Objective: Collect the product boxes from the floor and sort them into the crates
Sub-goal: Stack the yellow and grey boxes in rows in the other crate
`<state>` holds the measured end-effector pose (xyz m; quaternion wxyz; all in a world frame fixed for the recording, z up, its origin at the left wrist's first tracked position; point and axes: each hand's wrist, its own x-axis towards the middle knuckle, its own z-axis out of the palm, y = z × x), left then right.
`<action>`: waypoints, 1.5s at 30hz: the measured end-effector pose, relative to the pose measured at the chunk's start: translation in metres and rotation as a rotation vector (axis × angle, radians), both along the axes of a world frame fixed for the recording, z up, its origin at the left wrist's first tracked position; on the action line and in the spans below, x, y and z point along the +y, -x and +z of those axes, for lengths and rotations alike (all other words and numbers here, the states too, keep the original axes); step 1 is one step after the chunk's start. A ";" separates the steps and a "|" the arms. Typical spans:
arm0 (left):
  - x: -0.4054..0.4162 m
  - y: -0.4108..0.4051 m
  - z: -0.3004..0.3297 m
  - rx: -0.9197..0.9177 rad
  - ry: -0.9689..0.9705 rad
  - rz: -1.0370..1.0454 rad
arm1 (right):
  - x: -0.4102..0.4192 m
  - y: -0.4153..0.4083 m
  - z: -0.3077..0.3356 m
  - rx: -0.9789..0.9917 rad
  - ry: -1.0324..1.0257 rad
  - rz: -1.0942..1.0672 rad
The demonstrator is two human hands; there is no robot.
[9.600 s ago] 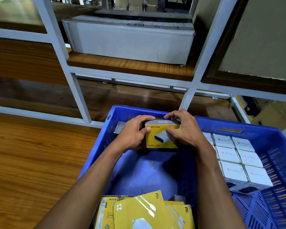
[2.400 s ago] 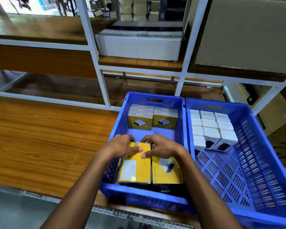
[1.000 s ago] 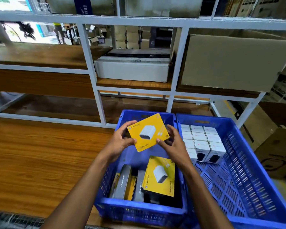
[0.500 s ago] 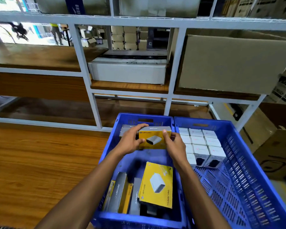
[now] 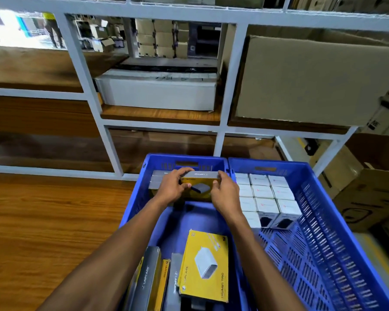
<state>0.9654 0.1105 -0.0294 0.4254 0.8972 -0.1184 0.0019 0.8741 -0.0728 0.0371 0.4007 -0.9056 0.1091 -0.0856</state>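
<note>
Yellow product box (image 5: 199,186): centre frame, at far end of left blue crate (image 5: 144,198), gripped by left hand (image 5: 172,187) and right hand (image 5: 225,194). Risk: tipping forward if released unseated against the row behind.

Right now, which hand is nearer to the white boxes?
Right. The right hand sits just beside the white boxes; the left hand grips the yellow box's far side.

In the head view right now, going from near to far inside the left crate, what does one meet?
Loose yellow box lying flat → bare blue crate floor → left hand and right hand holding a yellow box → far wall.
</note>
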 end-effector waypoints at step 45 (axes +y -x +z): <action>0.001 0.019 -0.026 -0.227 -0.471 -0.016 | 0.024 -0.018 -0.047 0.378 1.011 0.359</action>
